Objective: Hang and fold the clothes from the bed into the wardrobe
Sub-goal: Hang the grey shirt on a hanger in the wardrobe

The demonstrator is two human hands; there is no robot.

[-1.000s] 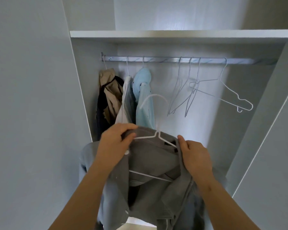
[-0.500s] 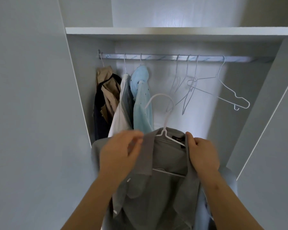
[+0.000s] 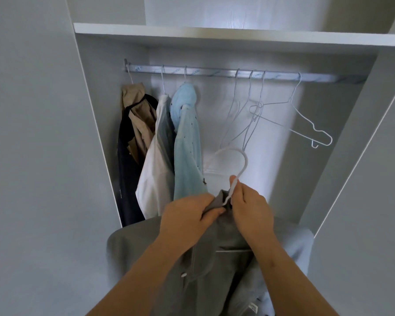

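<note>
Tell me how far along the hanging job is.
Done: beige jacket, white shirt and blue shirt hang on the rail. In hand: left hand grips the collar of the grey shirt, right hand pinches its white hanger. Left: hooking it on the rail; the bed is out of view.

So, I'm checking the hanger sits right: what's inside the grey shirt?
A white hanger: only its hook and neck stick out above the collar, the right hand pinching the neck. Its arms are hidden under fabric.

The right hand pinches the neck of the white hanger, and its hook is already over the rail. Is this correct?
Not fully. The head view shows the right hand pinching the white hanger at its neck, but the hook is below the rail, not over it.
</note>
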